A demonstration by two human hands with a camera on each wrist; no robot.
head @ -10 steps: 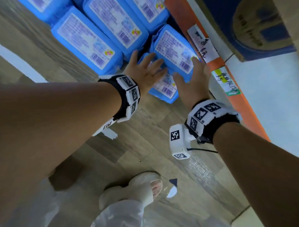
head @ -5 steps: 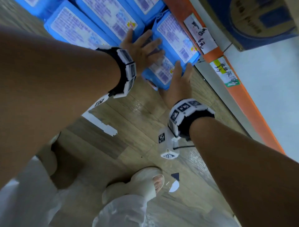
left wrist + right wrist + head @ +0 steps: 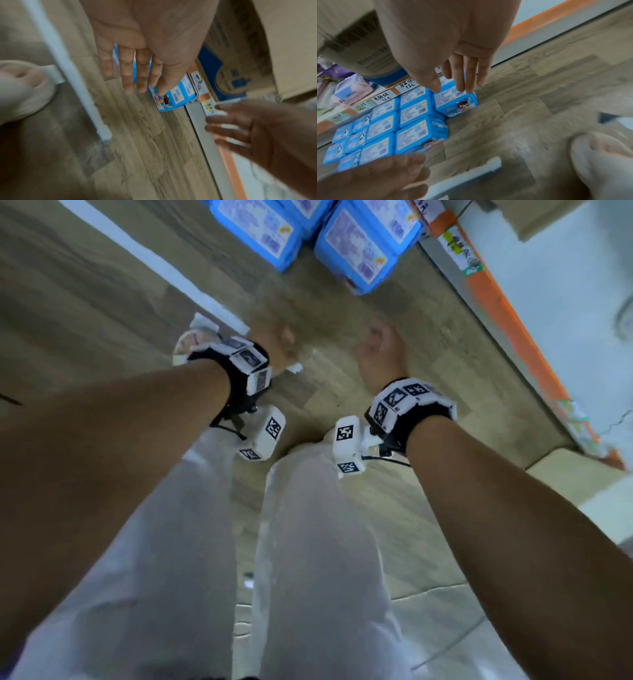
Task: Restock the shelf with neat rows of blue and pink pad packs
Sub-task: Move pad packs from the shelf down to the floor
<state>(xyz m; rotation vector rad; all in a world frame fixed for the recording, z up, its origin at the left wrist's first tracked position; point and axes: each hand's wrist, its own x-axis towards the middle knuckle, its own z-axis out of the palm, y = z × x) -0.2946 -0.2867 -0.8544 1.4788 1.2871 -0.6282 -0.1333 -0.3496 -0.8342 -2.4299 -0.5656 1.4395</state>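
Head view looks down on both forearms stretched out over the wood-grain plank floor point(image 3: 394, 313), each wrist strapped with a black band carrying white marker blocks. The left hand point(image 3: 277, 345) and the right hand point(image 3: 382, 352) hang above the floor, well short of the blue plastic pad packs point(image 3: 359, 248), which stand in rows on the floor beside the orange-edged shelf rail point(image 3: 507, 313). Both hands are blurred in this view, so how their grip stands cannot be told from it.

Left wrist view shows the left hand point(image 3: 145, 44) palm-on, fingers straight and slightly spread, holding nothing; beyond its fingertips sits one blue pack point(image 3: 173, 97), and the right hand point(image 3: 254, 129) hangs open with fingers spread.

Right wrist view shows the right hand point(image 3: 453, 44) with straight fingers, empty, above the end pack point(image 3: 455, 104) of the rows. Only this view shows the full block of packs, handwritten price tags point(image 3: 406, 85) on the shelf edge, and pale pink and purple packs point(image 3: 351, 88) on the shelf.
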